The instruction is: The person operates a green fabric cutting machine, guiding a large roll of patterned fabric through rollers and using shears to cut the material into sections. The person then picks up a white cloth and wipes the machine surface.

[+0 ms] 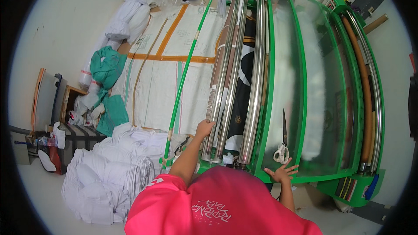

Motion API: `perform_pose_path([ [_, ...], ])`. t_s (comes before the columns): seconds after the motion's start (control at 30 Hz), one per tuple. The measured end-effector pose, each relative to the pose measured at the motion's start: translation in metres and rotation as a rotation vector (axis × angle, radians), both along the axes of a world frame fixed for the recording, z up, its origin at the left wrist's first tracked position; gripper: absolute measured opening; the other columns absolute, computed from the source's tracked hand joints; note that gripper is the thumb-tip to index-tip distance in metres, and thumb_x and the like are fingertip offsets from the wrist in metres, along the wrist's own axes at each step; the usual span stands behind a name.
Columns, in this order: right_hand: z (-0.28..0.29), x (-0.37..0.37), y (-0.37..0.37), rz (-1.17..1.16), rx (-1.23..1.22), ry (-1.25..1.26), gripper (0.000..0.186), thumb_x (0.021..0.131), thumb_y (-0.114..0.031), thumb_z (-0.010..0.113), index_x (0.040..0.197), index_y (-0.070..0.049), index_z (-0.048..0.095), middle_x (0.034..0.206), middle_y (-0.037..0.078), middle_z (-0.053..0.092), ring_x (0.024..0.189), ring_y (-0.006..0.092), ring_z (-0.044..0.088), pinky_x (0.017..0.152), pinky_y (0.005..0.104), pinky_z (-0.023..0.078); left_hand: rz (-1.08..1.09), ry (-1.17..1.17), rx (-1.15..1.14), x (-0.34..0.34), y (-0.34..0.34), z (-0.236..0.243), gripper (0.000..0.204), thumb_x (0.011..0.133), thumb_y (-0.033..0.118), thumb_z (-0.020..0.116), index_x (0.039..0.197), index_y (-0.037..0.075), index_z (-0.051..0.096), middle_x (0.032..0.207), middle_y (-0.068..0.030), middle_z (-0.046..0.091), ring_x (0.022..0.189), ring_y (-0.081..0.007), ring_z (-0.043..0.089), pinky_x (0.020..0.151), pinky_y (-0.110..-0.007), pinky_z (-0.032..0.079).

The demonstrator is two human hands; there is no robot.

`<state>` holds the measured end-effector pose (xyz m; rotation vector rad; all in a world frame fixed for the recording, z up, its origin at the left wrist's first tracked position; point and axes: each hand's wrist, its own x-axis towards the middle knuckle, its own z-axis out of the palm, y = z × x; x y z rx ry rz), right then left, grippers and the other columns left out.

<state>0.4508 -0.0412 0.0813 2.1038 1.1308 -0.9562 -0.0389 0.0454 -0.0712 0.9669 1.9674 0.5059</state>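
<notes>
Just beyond right hand (282,173): scissors (283,141).

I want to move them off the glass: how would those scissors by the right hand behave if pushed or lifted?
The scissors look like rigid metal, so probably stiff. Lying flat on the smooth glass panel, they would likely slide rather than roll. The right hand rests just below them.
</notes>
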Motion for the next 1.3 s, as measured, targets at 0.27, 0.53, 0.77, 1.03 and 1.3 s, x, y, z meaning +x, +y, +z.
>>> perform_pose_path([
  [0.27,0.024,-0.022,0.012,0.080,0.020,-0.108,0.170,0.071,-0.099,0.075,0.176,-0.005,-0.020,0.173,0.048,-0.024,0.164,0.0685,-0.005,0.126,0.0778,0.026,0.038,0.294,-0.097,0.042,0.006,0.004,0.077,0.081,0.045,0.088,0.133,-0.006,0.063,0.121,-0.0339,0.073,0.115,-0.0513,0.073,0.103,-0.055,0.059],
  [0.53,0.136,-0.135,0.114,0.395,0.049,0.459,0.091,0.102,-0.075,0.065,0.147,0.005,0.068,0.131,0.028,0.078,0.125,0.0419,0.075,0.111,0.0480,0.055,0.124,0.203,0.002,0.045,0.004,-0.024,0.061,0.085,0.026,0.084,0.130,-0.006,0.057,0.122,-0.0344,0.072,0.119,-0.0522,0.070,0.103,-0.059,0.056],
  [0.77,-0.031,-0.248,0.226,-0.253,0.228,1.241,0.074,0.111,-0.046,0.068,0.167,-0.002,0.047,0.155,0.017,0.064,0.137,0.0283,0.064,0.109,0.0410,0.054,0.208,0.179,0.095,0.049,-0.004,0.006,0.058,0.087,0.020,0.077,0.135,-0.005,0.055,0.120,-0.0349,0.070,0.116,-0.0537,0.067,0.103,-0.060,0.054],
  [1.03,-0.190,-0.320,0.306,-0.905,0.178,1.121,0.076,0.114,-0.069,0.042,0.161,-0.011,0.055,0.153,0.016,0.065,0.133,0.0333,0.066,0.106,0.0549,0.056,0.188,0.210,0.041,0.053,0.003,0.024,0.052,0.090,0.024,0.078,0.129,-0.004,0.058,0.118,-0.0335,0.069,0.113,-0.0530,0.068,0.098,-0.062,0.055],
  [1.3,-0.217,-0.327,0.308,-1.079,0.004,1.188,0.060,0.116,-0.054,0.041,0.141,-0.008,0.070,0.138,0.016,0.074,0.127,0.0357,0.071,0.114,0.0564,0.055,0.195,0.246,-0.001,0.055,0.004,0.018,0.057,0.088,0.025,0.081,0.133,-0.003,0.059,0.119,-0.0284,0.068,0.118,-0.0483,0.066,0.102,-0.057,0.056],
])
